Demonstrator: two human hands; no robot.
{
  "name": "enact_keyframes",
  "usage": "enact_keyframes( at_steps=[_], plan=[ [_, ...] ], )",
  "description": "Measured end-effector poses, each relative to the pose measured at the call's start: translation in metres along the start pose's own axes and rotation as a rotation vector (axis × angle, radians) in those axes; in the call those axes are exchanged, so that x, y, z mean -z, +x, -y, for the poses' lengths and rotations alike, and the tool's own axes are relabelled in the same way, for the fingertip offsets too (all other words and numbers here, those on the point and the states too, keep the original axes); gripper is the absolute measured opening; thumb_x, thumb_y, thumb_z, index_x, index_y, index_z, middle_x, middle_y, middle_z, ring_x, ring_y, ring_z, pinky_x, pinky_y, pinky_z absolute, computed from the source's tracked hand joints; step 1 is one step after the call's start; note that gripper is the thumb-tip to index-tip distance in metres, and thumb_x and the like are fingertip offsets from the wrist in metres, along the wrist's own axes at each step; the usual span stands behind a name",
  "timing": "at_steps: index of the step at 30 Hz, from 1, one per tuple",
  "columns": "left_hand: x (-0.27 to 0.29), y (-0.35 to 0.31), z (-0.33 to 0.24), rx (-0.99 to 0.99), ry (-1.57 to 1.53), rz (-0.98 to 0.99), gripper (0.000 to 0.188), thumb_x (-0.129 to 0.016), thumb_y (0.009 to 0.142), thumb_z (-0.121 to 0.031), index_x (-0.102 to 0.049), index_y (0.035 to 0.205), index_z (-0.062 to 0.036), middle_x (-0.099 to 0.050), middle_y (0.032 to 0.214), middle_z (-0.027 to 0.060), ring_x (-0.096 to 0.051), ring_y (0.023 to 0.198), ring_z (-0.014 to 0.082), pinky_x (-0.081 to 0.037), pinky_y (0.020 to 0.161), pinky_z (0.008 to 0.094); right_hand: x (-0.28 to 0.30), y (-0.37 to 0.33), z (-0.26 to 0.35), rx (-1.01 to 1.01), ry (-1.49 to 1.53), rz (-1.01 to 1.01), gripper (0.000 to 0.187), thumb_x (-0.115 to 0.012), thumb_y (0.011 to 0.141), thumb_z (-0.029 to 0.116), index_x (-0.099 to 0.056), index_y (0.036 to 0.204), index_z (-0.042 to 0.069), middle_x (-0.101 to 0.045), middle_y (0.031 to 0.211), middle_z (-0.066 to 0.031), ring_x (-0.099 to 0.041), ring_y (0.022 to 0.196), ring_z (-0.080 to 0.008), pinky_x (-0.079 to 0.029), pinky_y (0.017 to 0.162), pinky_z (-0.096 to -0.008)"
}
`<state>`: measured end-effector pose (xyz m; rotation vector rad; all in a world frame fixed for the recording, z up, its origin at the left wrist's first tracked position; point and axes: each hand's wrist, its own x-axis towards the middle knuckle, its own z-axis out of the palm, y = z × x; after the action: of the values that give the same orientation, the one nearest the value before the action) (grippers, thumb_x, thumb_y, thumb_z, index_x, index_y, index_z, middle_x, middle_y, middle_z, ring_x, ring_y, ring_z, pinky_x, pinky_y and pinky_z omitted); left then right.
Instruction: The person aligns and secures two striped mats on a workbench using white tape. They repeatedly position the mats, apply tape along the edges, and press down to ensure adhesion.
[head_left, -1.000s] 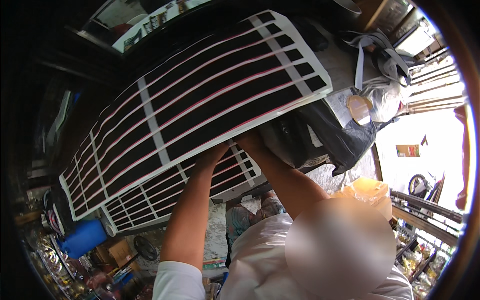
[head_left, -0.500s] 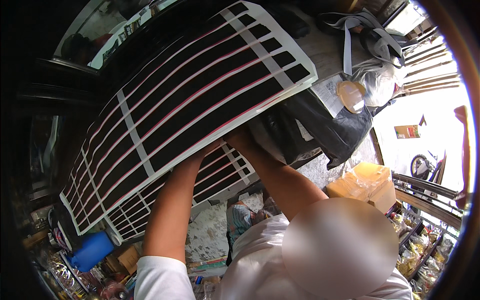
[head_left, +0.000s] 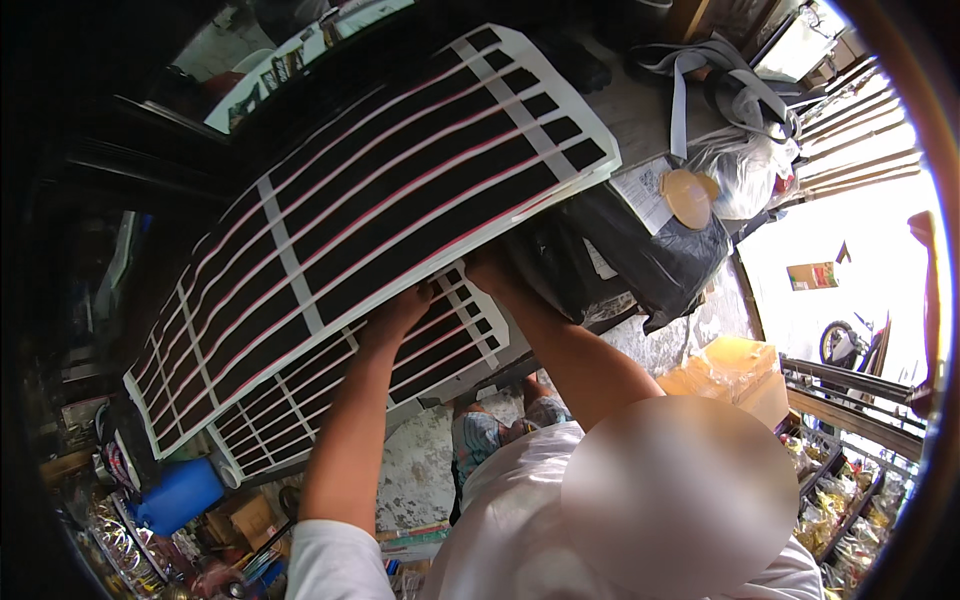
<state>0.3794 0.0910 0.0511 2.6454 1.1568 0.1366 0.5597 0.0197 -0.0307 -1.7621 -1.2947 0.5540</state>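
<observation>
A big sheet with black panels, white and red stripes and grey cross bands [head_left: 400, 190] slants across the work surface, its near edge raised. Under that edge, a second striped sheet [head_left: 290, 420] lies lower down. My left hand [head_left: 406, 304] is at the upper sheet's near edge, above the lower sheet; its fingers are dark and partly hidden. My right hand [head_left: 486, 274] reaches beneath the same edge, near the lower sheet's right end. Its fingers are in shadow, so its grip does not show.
Right of the sheets lie a black plastic-wrapped bundle [head_left: 650, 255], a roll of tan tape [head_left: 688, 198] and grey straps [head_left: 725, 85]. A blue container [head_left: 180, 497] stands at lower left. Cardboard boxes [head_left: 730, 380] and racks of bagged goods [head_left: 845, 500] stand at right.
The upper sheet has shifted slightly down at its far edge. More of my left hand shows from beneath its near edge, and more of the lower sheet is uncovered.
</observation>
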Motion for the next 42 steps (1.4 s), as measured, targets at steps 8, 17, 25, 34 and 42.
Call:
enact_keyframes(
  at_steps=[8, 17, 25, 34, 42],
  plan=[
    [-0.001, -0.161, -0.017, 0.238, 0.015, -0.249, 0.052, -0.074, 0.088, -0.006, -0.055, 0.135, 0.0027, -0.06, 0.131, 0.0265, -0.059, 0.122, 0.0457, -0.052, 0.102, 0.0562, -0.025, -0.012, -0.015, 0.069, -0.295, -0.009, 0.064, -0.076, 0.069, 0.001, -0.07, 0.132, 0.002, -0.068, 0.13, -0.0278, -0.061, 0.128, -0.0465, -0.046, 0.115, -0.0545],
    [-0.038, -0.247, -0.004, 0.427, -0.087, -0.289, 0.065, -0.076, 0.094, -0.016, -0.049, 0.15, 0.0003, -0.046, 0.159, 0.031, -0.046, 0.148, 0.0491, -0.042, 0.119, 0.0586, -0.035, 0.009, 0.002, 0.008, -0.264, 0.086, 0.062, -0.077, 0.086, 0.012, -0.06, 0.145, 0.007, -0.061, 0.147, -0.024, -0.052, 0.143, -0.0441, -0.042, 0.121, -0.0521],
    [-0.047, -0.246, -0.002, 0.471, -0.094, -0.275, 0.063, -0.074, 0.095, -0.017, -0.05, 0.15, -0.0006, -0.045, 0.162, 0.0293, -0.043, 0.152, 0.0485, -0.042, 0.115, 0.0618, -0.017, 0.014, 0.023, -0.091, -0.441, 0.275, 0.067, -0.078, 0.09, 0.028, -0.057, 0.15, 0.008, -0.059, 0.152, -0.0238, -0.053, 0.145, -0.0418, -0.045, 0.12, -0.0486],
    [-0.047, -0.25, -0.002, 0.494, -0.105, -0.251, 0.062, -0.074, 0.095, -0.017, -0.05, 0.149, 0.0008, -0.044, 0.163, 0.0303, -0.041, 0.153, 0.0489, -0.041, 0.115, 0.0631, -0.006, -0.002, 0.039, -0.243, -0.367, 0.349, 0.082, -0.078, 0.089, 0.032, -0.046, 0.159, 0.005, -0.046, 0.162, -0.0289, -0.045, 0.151, -0.0446, -0.042, 0.123, -0.0481],
    [-0.046, -0.246, -0.001, 0.457, -0.137, -0.26, 0.06, -0.074, 0.095, -0.016, -0.051, 0.148, 0.0015, -0.044, 0.162, 0.0309, -0.042, 0.152, 0.0491, -0.041, 0.117, 0.0608, -0.013, 0.003, 0.035, -0.427, -0.345, 0.351, 0.093, -0.078, 0.09, 0.039, -0.035, 0.166, 0.007, -0.033, 0.17, -0.0298, -0.035, 0.158, -0.0452, -0.036, 0.127, -0.0499]
  ],
)
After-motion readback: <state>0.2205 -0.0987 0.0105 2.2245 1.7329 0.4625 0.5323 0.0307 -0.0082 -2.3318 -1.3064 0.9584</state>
